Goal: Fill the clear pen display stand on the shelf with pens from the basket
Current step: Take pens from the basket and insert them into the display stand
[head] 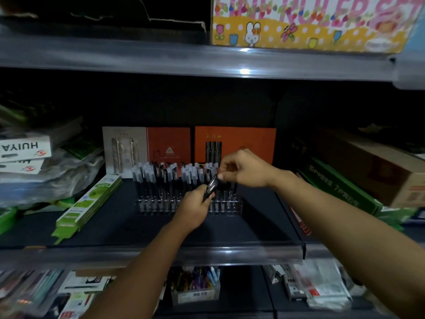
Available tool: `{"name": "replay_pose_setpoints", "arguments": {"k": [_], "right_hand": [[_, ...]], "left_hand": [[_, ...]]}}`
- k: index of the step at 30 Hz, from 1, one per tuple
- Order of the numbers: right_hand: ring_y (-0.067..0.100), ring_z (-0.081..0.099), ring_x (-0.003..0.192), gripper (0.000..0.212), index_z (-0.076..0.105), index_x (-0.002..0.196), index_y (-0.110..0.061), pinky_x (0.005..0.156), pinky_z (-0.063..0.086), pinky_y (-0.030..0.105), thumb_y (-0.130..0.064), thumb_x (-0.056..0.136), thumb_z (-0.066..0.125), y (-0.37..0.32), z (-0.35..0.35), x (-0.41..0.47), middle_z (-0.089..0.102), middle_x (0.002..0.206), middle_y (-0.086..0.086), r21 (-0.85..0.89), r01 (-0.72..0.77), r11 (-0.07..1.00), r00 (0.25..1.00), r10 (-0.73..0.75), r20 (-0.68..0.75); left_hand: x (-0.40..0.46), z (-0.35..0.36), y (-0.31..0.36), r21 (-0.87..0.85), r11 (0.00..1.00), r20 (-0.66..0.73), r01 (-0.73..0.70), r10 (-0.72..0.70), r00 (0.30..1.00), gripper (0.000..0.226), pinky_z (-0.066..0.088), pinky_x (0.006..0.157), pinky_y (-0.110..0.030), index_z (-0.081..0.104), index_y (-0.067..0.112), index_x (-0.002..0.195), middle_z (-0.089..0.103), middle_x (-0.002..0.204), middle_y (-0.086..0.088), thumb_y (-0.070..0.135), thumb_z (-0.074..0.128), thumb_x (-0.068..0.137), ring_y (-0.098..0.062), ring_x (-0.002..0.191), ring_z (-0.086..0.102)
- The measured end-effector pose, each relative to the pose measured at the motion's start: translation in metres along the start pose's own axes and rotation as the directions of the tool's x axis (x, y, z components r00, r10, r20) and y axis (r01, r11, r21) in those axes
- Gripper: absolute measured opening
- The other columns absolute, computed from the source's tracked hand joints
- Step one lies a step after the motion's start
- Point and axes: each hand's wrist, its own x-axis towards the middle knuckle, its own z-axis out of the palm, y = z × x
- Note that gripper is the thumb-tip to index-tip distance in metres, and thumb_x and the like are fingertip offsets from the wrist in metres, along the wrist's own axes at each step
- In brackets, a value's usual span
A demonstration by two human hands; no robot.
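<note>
The clear pen display stand [230, 207] sits on the dark middle shelf and holds several upright black pens with frosted caps [158, 176]. My left hand [195, 206] grips a small bunch of black pens [212, 185] just in front of the stand's right half. My right hand [243, 169] hovers over that bunch and pinches the top of one pen with its fingertips. The basket is out of view.
Orange and grey pen gift boxes [234, 143] stand behind the stand. Green flat packs [92, 199] lie to the left, green boxes and a brown carton [372, 171] to the right. The shelf's front rail [138, 254] runs below my arms. A lower shelf holds a tub of coloured pens [195, 284].
</note>
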Motion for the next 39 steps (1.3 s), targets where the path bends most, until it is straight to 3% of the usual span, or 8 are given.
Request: {"name": "replay_pose_setpoints", "arguments": {"k": [9,12,16,21,26,30,34,39], "right_hand": [[-0.004,0.055,0.060,0.005,0.070,0.079,-0.010,0.059,0.045,0.014,-0.009,0.082,0.073,-0.022,-0.002,-0.007,0.067,0.073,-0.004,0.074,0.003,0.997,0.999,-0.007,0.051],[-0.003,0.056,0.059,0.009,0.069,0.079,-0.009,0.058,0.046,0.015,-0.001,0.082,0.068,-0.025,-0.015,-0.009,0.067,0.073,-0.002,0.115,0.000,0.993,1.000,0.003,-0.024],[0.010,0.062,0.062,0.011,0.068,0.080,-0.010,0.062,0.052,0.030,-0.001,0.085,0.064,-0.020,-0.034,-0.013,0.069,0.072,0.003,0.160,-0.007,0.987,0.991,0.028,-0.132],[-0.004,0.050,0.058,0.013,0.067,0.079,-0.013,0.060,0.040,0.014,-0.008,0.090,0.061,-0.016,-0.049,-0.016,0.060,0.067,-0.011,0.116,-0.039,0.993,0.959,0.070,-0.275],[0.010,0.054,0.069,0.012,0.066,0.083,-0.012,0.056,0.036,0.012,-0.009,0.091,0.057,-0.008,-0.060,-0.021,0.064,0.076,0.002,-0.019,-0.103,0.995,0.934,0.090,-0.347],[0.014,0.055,0.073,0.013,0.067,0.084,-0.004,0.061,0.034,0.018,0.002,0.085,0.055,0.000,-0.058,-0.022,0.062,0.076,0.001,-0.133,-0.107,0.985,0.930,0.052,-0.364],[0.020,0.060,0.075,0.017,0.067,0.085,-0.006,0.067,0.049,0.031,0.004,0.081,0.054,0.011,-0.048,-0.019,0.068,0.082,0.006,-0.238,-0.119,0.964,0.953,0.044,-0.299],[0.027,0.059,0.080,0.013,0.063,0.084,-0.007,0.070,0.051,0.042,0.001,0.083,0.052,0.017,-0.030,-0.014,0.064,0.084,0.008,-0.302,-0.103,0.948,0.975,0.037,-0.218]], "left_hand": [[-0.003,-0.001,0.008,0.048,0.999,0.005,-0.001,0.001,1.000,0.010,0.035,0.056,-0.028,0.054,0.012,0.100,0.055,0.072,-0.004,0.017,0.046,0.096,-0.017,0.061,0.048],[-0.007,-0.006,0.005,0.036,0.999,0.008,0.008,-0.008,1.000,0.011,0.037,0.057,-0.029,0.055,0.013,0.096,0.052,0.068,0.002,0.017,0.045,0.097,-0.014,0.061,0.049],[-0.011,-0.012,0.003,-0.033,0.999,0.009,0.029,-0.029,1.000,0.018,0.038,0.061,-0.029,0.056,0.008,0.095,0.054,0.070,-0.003,0.020,0.043,0.098,-0.018,0.065,0.050],[-0.011,-0.015,0.002,-0.071,0.997,-0.002,0.023,-0.023,1.000,0.018,0.036,0.060,-0.030,0.056,0.009,0.093,0.050,0.069,-0.001,0.023,0.045,0.098,-0.018,0.065,0.048],[-0.011,-0.014,-0.002,-0.108,0.994,0.000,0.005,-0.005,1.000,0.018,0.037,0.062,-0.031,0.055,0.012,0.095,0.049,0.065,0.000,0.025,0.044,0.098,-0.016,0.061,0.046],[-0.011,-0.014,-0.001,-0.134,0.991,0.006,-0.002,0.003,1.000,0.018,0.035,0.058,-0.029,0.056,0.018,0.101,0.048,0.065,0.003,0.027,0.041,0.099,-0.012,0.059,0.045],[-0.010,-0.012,0.003,-0.154,0.988,0.007,-0.002,0.003,1.000,0.016,0.035,0.055,-0.027,0.055,0.023,0.104,0.048,0.065,0.008,0.027,0.040,0.100,-0.008,0.059,0.045],[-0.010,-0.007,0.008,-0.169,0.985,0.005,-0.043,0.045,0.999,0.022,0.033,0.056,-0.023,0.056,0.016,0.110,0.055,0.074,0.004,0.026,0.040,0.100,-0.002,0.061,0.044]]}}
